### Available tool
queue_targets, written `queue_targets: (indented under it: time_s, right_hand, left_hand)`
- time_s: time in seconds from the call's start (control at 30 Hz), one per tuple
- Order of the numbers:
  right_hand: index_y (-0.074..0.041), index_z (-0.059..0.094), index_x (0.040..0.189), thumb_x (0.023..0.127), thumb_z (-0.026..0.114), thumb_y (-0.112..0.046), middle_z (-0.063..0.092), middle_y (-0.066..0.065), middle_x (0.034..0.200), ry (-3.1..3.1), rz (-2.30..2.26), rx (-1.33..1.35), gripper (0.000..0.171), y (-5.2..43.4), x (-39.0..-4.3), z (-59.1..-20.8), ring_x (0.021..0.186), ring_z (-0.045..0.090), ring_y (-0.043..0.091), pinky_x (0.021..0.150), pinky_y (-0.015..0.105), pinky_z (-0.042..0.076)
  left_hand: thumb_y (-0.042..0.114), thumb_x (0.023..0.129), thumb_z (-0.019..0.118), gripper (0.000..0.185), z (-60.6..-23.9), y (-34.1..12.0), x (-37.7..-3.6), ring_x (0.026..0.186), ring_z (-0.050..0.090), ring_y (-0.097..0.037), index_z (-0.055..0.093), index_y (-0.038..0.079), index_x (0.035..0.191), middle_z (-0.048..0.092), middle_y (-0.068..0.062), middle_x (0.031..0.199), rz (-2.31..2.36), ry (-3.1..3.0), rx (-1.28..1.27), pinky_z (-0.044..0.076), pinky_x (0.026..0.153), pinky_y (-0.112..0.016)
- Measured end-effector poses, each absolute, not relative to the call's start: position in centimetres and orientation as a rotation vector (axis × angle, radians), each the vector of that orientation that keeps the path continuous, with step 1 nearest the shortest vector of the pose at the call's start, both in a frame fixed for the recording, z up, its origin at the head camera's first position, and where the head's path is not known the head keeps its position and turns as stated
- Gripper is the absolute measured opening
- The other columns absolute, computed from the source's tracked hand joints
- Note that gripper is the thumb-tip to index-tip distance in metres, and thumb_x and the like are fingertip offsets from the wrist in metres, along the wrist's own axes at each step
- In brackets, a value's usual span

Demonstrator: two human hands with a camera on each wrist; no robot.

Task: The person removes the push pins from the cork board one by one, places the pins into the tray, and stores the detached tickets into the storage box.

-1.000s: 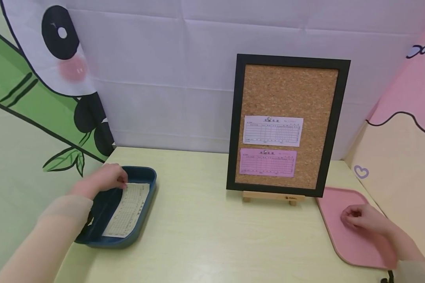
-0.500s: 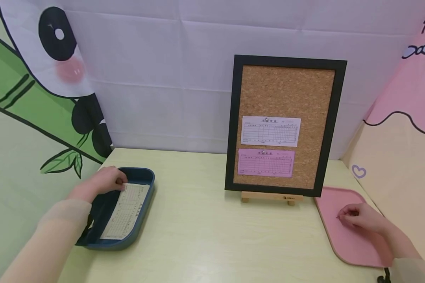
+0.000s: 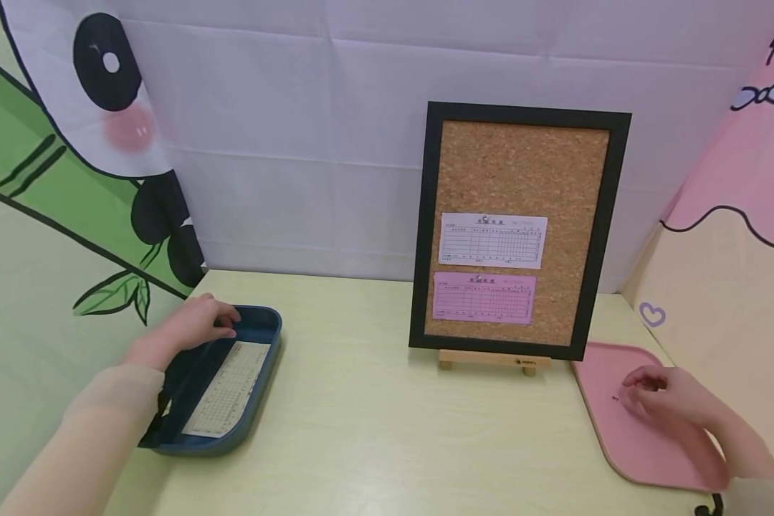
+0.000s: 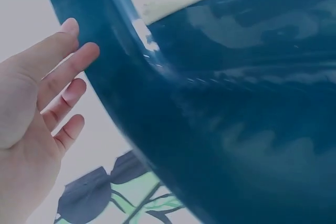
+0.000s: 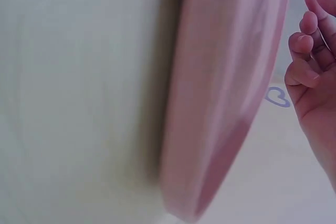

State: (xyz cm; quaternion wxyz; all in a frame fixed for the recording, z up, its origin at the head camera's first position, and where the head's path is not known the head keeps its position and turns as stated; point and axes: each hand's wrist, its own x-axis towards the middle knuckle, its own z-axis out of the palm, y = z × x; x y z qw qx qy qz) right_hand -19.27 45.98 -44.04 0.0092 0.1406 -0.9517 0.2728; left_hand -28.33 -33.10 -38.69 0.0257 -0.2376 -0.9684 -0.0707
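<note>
My left hand (image 3: 193, 326) hovers over the far left side of a dark blue tray (image 3: 253, 414), thumb and fingers apart with nothing between them. Below the fingers, a pale printed form slip (image 3: 227, 390) lies in that tray. In the left wrist view the fingers (image 4: 68, 74) overlap the edge of the tray. Over a pink tray (image 3: 626, 448), my right hand (image 3: 674, 398) has its fingers loosely bent and holds nothing visible. A tiny pushpin-like object (image 3: 615, 397) lies on the pink tray just left of the fingertips; the right wrist view shows it small and blurred.
A black-framed cork board (image 3: 522, 168) leans on a small wooden easel (image 3: 495, 358) at the back. Pinned to it are a white form slip (image 3: 492, 241) and a pink one (image 3: 484, 298) below. Printed fabric (image 3: 297, 143) hangs close behind the table.
My left hand has let go of the slip's top edge and lifted slightly, leaving the slip in the blue tray. My right hand has risen a little, away from the tiny object.
</note>
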Motion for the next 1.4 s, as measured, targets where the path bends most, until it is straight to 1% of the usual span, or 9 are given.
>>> queue_targets:
  time_s: [0.23,0.43,0.57,0.7,0.9,1.0,1.13,1.27,1.4]
  right_hand:
    - [-0.006,0.067,0.092,0.082,0.07,-0.006,0.057,-0.011,0.073,-2.839,0.861,0.461,0.011,45.7,-19.2,-42.1,0.067,0.048,0.0,0.056,0.018,0.037]
    - [-0.011,0.067,0.094,0.082,0.072,-0.011,0.057,-0.01,0.073,-2.775,0.845,0.366,0.013,45.3,-18.9,-40.1,0.067,0.048,0.001,0.053,0.02,0.036]
    - [-0.012,0.067,0.093,0.081,0.073,-0.009,0.057,-0.011,0.071,-2.713,0.825,0.371,0.013,44.8,-18.7,-39.1,0.067,0.048,0.0,0.052,0.019,0.035]
    - [-0.012,0.067,0.091,0.081,0.072,-0.006,0.056,-0.013,0.07,-2.654,0.811,0.38,0.013,44.1,-18.5,-38.3,0.065,0.048,-0.002,0.052,0.017,0.035]
    - [-0.011,0.066,0.092,0.081,0.071,-0.004,0.057,-0.015,0.072,-2.576,0.789,0.363,0.014,43.1,-18.1,-37.2,0.066,0.047,-0.004,0.055,0.011,0.037]
    - [-0.009,0.067,0.092,0.081,0.071,-0.003,0.057,-0.017,0.073,-2.542,0.793,0.362,0.014,42.5,-18.0,-36.6,0.068,0.046,-0.005,0.057,0.009,0.038]
    - [-0.009,0.068,0.09,0.079,0.072,0.0,0.056,-0.017,0.072,-2.482,0.818,0.35,0.015,41.6,-17.8,-35.9,0.068,0.046,-0.006,0.058,0.007,0.038]
    - [-0.007,0.068,0.09,0.077,0.073,0.004,0.056,-0.017,0.07,-2.417,0.882,0.312,0.018,40.5,-17.6,-35.1,0.066,0.048,-0.006,0.057,0.007,0.038]
    - [-0.004,0.068,0.094,0.076,0.073,0.005,0.055,-0.016,0.071,-2.346,0.901,0.296,0.021,39.1,-17.4,-34.5,0.064,0.048,-0.004,0.056,0.007,0.038]
  left_hand:
    - [0.019,0.083,0.072,0.034,-36.9,-31.5,-27.5,0.086,0.052,-0.026,0.065,0.001,0.111,0.07,-0.006,0.087,-0.246,-2.973,-0.601,0.04,0.077,-0.046]
    - [0.021,0.084,0.07,0.036,-35.4,-30.4,-26.4,0.092,0.05,-0.03,0.064,0.001,0.113,0.069,-0.01,0.093,-0.303,-2.917,-0.506,0.035,0.081,-0.05]
    - [0.022,0.085,0.069,0.038,-34.8,-29.8,-25.8,0.096,0.049,-0.033,0.063,0.001,0.116,0.069,-0.014,0.098,-0.332,-2.882,-0.467,0.034,0.082,-0.051]
    - [0.023,0.086,0.069,0.039,-34.2,-29.1,-25.1,0.095,0.048,-0.033,0.062,0.001,0.118,0.069,-0.016,0.102,-0.348,-2.854,-0.431,0.034,0.08,-0.05]
    - [0.025,0.086,0.069,0.039,-33.1,-27.5,-23.9,0.096,0.047,-0.034,0.063,0.002,0.116,0.067,-0.017,0.104,-0.392,-2.792,-0.382,0.033,0.081,-0.051]
    - [0.025,0.086,0.069,0.038,-32.7,-26.5,-23.3,0.101,0.046,-0.036,0.064,0.002,0.115,0.066,-0.018,0.105,-0.421,-2.761,-0.385,0.032,0.083,-0.052]
    - [0.024,0.084,0.071,0.037,-32.2,-25.0,-22.6,0.104,0.047,-0.037,0.064,0.003,0.114,0.066,-0.017,0.106,-0.433,-2.699,-0.409,0.033,0.085,-0.054]
    - [0.021,0.081,0.074,0.035,-31.9,-23.6,-21.9,0.102,0.05,-0.037,0.066,0.003,0.11,0.068,-0.015,0.104,-0.421,-2.584,-0.443,0.035,0.086,-0.058]
    - [0.018,0.078,0.077,0.032,-31.9,-22.4,-21.5,0.096,0.053,-0.036,0.067,0.004,0.105,0.07,-0.014,0.098,-0.438,-2.45,-0.502,0.037,0.085,-0.056]
